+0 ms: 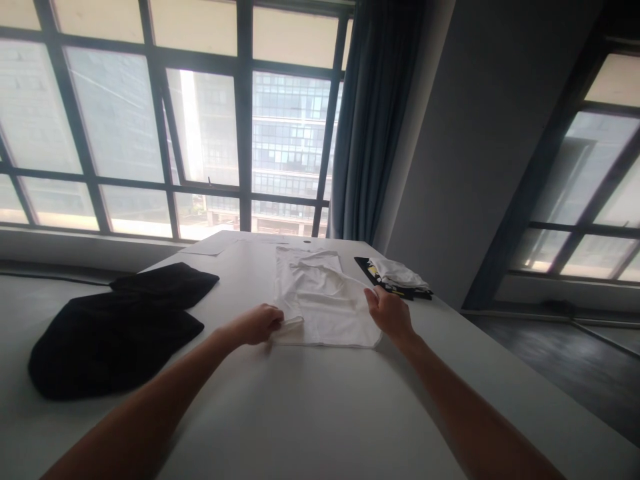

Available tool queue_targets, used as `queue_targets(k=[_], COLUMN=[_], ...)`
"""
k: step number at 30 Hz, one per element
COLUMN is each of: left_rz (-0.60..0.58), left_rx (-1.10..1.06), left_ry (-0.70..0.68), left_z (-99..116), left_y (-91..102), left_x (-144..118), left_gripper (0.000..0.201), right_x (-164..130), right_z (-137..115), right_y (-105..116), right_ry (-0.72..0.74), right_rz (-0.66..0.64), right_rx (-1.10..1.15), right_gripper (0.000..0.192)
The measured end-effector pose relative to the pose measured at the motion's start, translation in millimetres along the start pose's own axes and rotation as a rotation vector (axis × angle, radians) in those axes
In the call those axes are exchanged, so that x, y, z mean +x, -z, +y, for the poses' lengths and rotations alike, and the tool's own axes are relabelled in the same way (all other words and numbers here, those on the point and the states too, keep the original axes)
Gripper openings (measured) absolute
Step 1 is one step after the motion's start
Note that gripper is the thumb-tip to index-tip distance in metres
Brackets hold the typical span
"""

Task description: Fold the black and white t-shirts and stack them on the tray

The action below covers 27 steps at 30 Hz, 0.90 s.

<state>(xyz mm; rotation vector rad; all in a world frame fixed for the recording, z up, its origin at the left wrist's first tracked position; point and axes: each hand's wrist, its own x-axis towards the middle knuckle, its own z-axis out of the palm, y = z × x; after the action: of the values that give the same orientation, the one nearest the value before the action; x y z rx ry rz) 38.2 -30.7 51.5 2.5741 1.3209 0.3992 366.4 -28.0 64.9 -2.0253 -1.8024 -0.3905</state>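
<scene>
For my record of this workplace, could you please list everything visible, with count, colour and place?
White cloth: 1, white, table's middle
Black cloth: 1 heap, black, left
Folded pile: 1, white, black, some yellow, right
Paper: count unclear, white, far left end
Table: 1, white, under these
Windows: 2, dark-framed, ahead and right
Building: at least 1, pale, outside
Curtain: at least 1, dark blue, beside front window
Pillar: 1, grey, between windows
Floor: grey, right
Left hand: 1, bare, cloth's near-left corner
Right hand: 1, bare, cloth's right edge

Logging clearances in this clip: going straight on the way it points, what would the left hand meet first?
Probably more of the white cloth, whose near-left part the left hand holds, though depth is unclear.
</scene>
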Motion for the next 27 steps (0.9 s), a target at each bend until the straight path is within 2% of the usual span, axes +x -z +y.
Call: queue_targets(k=[2, 3, 6, 8, 9, 11, 13, 15, 17, 20, 22, 25, 27], left_rz=[0.005, -0.009, -0.084, -0.140, -0.171, -0.226, -0.254, -0.241, -0.193, -0.136, -0.141, -0.168, -0.198], left_rx=[-0.035, -0.040, -0.034, -0.049, -0.056, -0.053, -0.027, -0.005, 0.010, 0.015, 0.005, -0.017, -0.024], left_ry=[0.003, 0.007, -0.010, -0.019, -0.013, 0.027, 0.073, 0.095, 0.059, -0.001, 0.043, 0.123, 0.153], left_z=[0, 0, -3, -7, -9, -12, -15, -18, -18, -17, -16, -13, -12], left_y=[4.7, 6.2, 7.3, 7.4, 7.7, 9.0, 9.3, 7.3, 3.8, 1.7, 4.9, 13.1, 16.8], left_x=[-2, -3, -6, -7, -8, -10, -11, -10, -9, -8, -8, -12, -14], left_gripper=[0.020, 0.021, 0.021, 0.018, 0.018, 0.032, 0.042, 0.034, 0.020, 0.016, 0.016, 0.015, 0.015], right_x=[-2, -3, -4, -2, 0, 4, 8, 9, 10, 11, 13, 17, 17], right_z=[-3, -3, 3, 11, 16, 26, 34, 38, 39, 36, 35, 38, 43], right_y=[1, 0, -7, -11, -12, -15, -18, -25, -32, -38, -36, -25, -19], right_ry=[0.026, 0.068, 0.295, 0.413, 0.428, 0.367, 0.239, 0.112, 0.042, 0.041, 0.041, 0.024, -0.003], right_rz=[-0.012, -0.062, -0.356, -0.513, -0.539, -0.500, -0.451, -0.456, -0.495, -0.564, -0.586, -0.512, -0.552], right_rx=[0.023, 0.031, 0.143, 0.280, 0.329, 0.332, 0.235, 0.140, 0.131, 0.286, 0.412, 0.547, 0.567], right_gripper=[0.043, 0.039, 0.030, 0.037, 0.043, 0.049, 0.040, 0.032, 0.043, 0.052, 0.054, 0.037, 0.020])
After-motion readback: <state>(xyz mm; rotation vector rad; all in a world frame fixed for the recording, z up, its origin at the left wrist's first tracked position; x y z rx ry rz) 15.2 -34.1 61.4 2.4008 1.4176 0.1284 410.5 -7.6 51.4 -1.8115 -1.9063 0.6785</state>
